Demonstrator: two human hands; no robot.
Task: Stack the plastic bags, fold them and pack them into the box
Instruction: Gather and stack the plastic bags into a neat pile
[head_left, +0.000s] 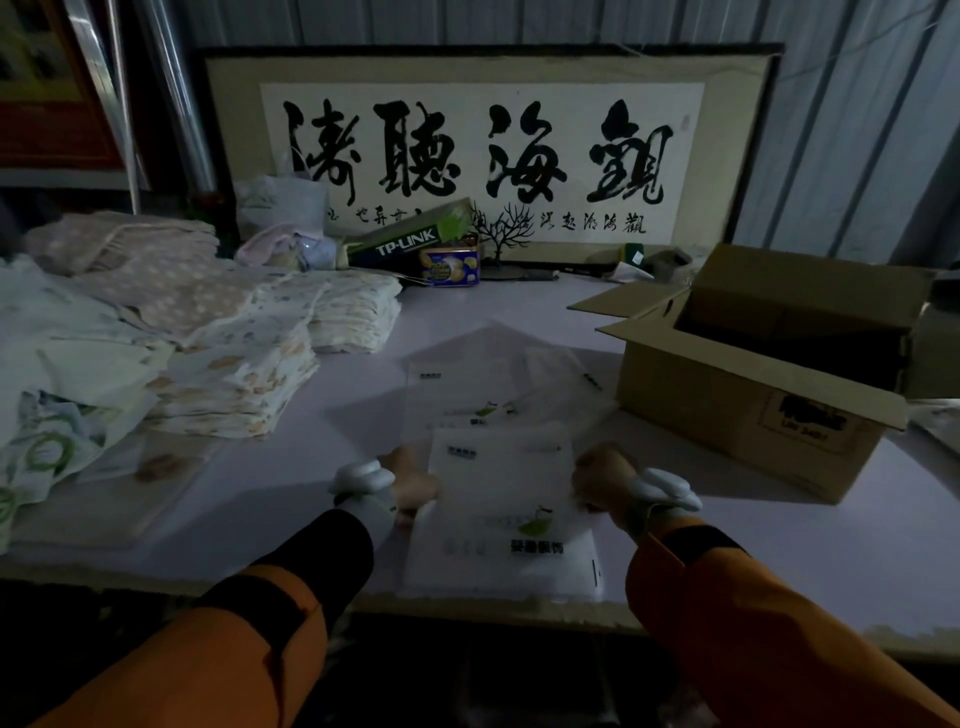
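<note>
Stack of plastic bags (501, 512) at tabletop (779, 561) near edge, between both hands. Left hand (413, 483) pinches its left edge; right hand (600, 475) curled closed on its right edge. Open cardboard box (753, 410) near right edge.

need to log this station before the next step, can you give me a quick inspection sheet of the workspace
surface: pale table, dimly lit
job's things: plastic bags stacked at near edge, more bags spread behind; cardboard box open, to the right
clutter: folded clothes piled left; TP-LINK carton, tin at back
hands: left hand and right hand grip the top bag's sides
cables: nothing seen
surroundings: framed calligraphy against wall
</note>
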